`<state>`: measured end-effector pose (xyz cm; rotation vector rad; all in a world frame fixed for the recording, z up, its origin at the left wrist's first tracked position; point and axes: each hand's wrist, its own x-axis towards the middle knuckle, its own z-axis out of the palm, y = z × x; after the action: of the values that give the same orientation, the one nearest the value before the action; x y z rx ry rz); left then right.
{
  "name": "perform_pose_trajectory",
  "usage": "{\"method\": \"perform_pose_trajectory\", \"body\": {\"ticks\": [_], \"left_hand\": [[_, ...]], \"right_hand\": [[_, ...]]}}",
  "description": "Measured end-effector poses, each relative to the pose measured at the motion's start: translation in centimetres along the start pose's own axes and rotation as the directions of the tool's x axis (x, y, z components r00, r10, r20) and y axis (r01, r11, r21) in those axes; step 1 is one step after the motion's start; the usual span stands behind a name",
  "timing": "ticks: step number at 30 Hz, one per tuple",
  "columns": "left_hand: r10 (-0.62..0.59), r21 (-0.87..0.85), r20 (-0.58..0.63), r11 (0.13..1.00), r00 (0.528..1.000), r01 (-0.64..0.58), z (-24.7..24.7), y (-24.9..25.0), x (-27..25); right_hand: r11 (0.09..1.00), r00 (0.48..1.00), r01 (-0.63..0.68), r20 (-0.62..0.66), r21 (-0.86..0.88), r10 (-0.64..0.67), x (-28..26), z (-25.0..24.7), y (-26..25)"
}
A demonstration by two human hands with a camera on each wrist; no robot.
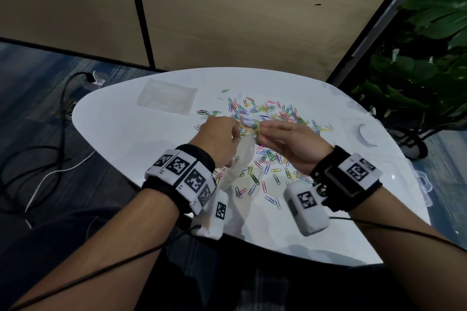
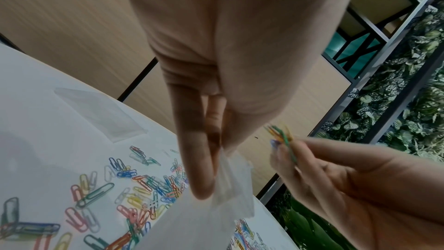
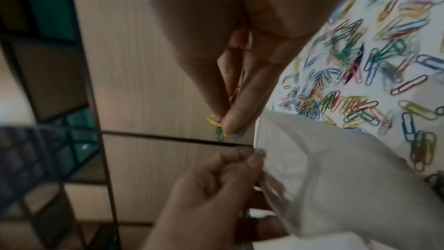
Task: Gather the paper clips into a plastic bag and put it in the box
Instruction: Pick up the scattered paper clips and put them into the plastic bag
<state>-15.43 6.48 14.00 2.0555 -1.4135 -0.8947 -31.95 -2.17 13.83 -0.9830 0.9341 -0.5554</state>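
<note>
Your left hand [image 1: 219,137] pinches the rim of the plastic bag [image 1: 237,166] between thumb and fingers, above the middle of the tabletop [image 1: 121,139]. Your right hand [image 1: 293,145] pinches a small bundle of paper clips [image 1: 259,130] just beside that rim, at its 3 o'clock. The bag hangs limp, long axis running from the pinched mouth at 12 o'clock down towards you at 6 o'clock. With one edge held, the mouth looks barely parted; I judge the bundle could catch the rim and spill back among the loose clips [image 1: 267,111].
</note>
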Motion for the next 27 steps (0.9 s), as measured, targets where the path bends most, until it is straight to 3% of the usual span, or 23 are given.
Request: {"method": "perform_pose_trajectory", "body": {"ticks": [3,8,13,16,19,20,21,22,24,25,26,27], "left_hand": [[0.002,-0.018,-0.008,1.0,1.0,-0.002,0.3,0.1,0.0],[0.016,-0.028,-0.011,0.999,1.0,-0.016,0.8,-0.1,0.2],[0.029,-0.079,-0.033,0.996,0.999,-0.031,0.6,-0.3,0.3],[0.034,-0.063,-0.04,0.997,0.999,-0.037,0.5,-0.3,0.2],[0.029,-0.058,-0.028,0.998,0.999,-0.03,0.4,-0.4,0.2],[0.023,-0.057,-0.02,0.998,1.0,-0.024,0.4,-0.3,0.1],[0.017,-0.059,-0.017,0.998,1.0,-0.018,0.4,-0.3,0.1],[0.015,-0.061,-0.021,0.998,1.0,-0.016,0.4,-0.3,0.1],[0.01,-0.066,-0.041,0.998,0.999,-0.013,0.0,-0.3,0.1],[0.003,-0.074,-0.044,0.997,0.999,-0.007,-0.3,-0.4,0.2],[-0.002,-0.082,-0.039,0.997,0.999,-0.001,-0.7,-0.5,0.2],[-0.006,-0.086,-0.025,0.996,1.0,0.004,-1.1,-0.5,0.0]], "right_hand": [[0.965,0.998,0.06,0.01,-0.257,-0.059,-0.4,1.7,1.3],[0.765,0.983,0.126,-0.027,-0.632,-0.184,0.1,1.7,2.6],[0.455,0.932,0.253,0.09,-0.854,-0.351,-0.4,2.7,3.2],[0.378,0.929,0.31,0.193,-0.872,-0.317,-0.3,2.9,3.4],[0.134,0.904,0.41,0.382,-0.902,-0.191,-0.5,2.9,3.0],[0.096,0.898,0.429,0.414,-0.898,-0.148,-0.6,2.9,2.7],[0.113,0.893,0.442,0.426,-0.89,-0.146,-0.7,2.7,2.5],[0.195,0.892,0.444,0.411,-0.874,-0.188,-0.8,2.3,2.2],[0.526,0.924,0.373,0.254,-0.764,-0.286,-0.9,0.8,1.5],[0.64,0.939,0.324,0.158,-0.697,-0.304,-0.9,-0.5,1.3],[0.681,0.954,0.257,0.065,-0.685,-0.294,-0.8,-2.3,1.4],[0.646,0.969,0.156,-0.012,-0.747,-0.249,-0.9,-4.5,1.7]]}}
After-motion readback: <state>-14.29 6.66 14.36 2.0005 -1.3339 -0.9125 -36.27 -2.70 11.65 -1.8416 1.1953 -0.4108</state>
